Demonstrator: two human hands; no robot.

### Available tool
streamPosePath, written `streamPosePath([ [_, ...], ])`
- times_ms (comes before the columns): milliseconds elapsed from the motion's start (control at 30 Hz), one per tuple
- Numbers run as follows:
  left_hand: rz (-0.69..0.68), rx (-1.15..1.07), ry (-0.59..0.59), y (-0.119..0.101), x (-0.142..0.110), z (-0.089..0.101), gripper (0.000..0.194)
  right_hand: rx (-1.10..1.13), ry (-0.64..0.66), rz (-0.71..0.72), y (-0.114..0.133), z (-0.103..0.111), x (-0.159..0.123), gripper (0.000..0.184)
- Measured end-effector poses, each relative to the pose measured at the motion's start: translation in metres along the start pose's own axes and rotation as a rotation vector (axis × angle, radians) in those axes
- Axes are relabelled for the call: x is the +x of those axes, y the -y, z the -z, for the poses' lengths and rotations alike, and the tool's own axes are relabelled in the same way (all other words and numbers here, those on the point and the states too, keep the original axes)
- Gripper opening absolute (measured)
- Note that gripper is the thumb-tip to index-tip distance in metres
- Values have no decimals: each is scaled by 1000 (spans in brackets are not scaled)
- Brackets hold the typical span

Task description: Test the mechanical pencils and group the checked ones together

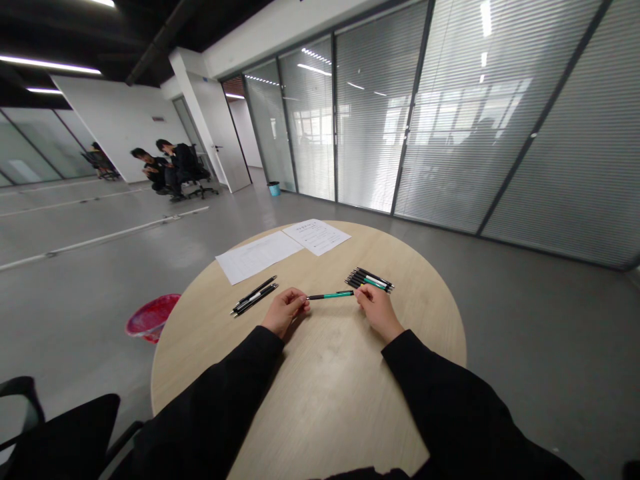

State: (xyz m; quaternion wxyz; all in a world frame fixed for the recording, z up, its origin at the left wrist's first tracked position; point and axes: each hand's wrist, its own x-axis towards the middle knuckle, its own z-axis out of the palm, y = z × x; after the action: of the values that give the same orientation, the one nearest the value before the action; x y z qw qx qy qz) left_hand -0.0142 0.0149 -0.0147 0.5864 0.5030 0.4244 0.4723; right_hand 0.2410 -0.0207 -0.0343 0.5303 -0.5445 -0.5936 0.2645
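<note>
Between my two hands a green and black pen [331, 295] is held roughly level above the round wooden table [320, 400]. My left hand [286, 311] pinches its dark end. The fingers of my right hand [378, 309] are closed at its other end, by the clip. Just beyond my right hand lies a row of several pens [370, 277], mostly black, with a green one and a white one among them. To the left of my left hand, a few black pens [255, 298] lie side by side at a slant.
Two printed sheets, a left paper [260, 255] and a right paper [317, 236], lie at the table's far side. A red basin [153, 319] stands on the floor at left, near a black chair [65, 433]. Two people [170, 170] sit farther off, and a blue bin [273, 189] stands by the glass wall.
</note>
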Motion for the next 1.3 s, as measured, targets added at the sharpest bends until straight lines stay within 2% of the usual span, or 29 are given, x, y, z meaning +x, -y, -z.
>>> streamPosePath([
  [700,-1,16,23,-1,-1,0,34,7,13,6,-4,-2,1,30],
  [1100,-69,25,140,7,4,4,31,13,15,-7,-5,-2,1,31],
  [1300,-76,16,162,7,2,3,31,150,56,-85,-8,-7,1,31],
])
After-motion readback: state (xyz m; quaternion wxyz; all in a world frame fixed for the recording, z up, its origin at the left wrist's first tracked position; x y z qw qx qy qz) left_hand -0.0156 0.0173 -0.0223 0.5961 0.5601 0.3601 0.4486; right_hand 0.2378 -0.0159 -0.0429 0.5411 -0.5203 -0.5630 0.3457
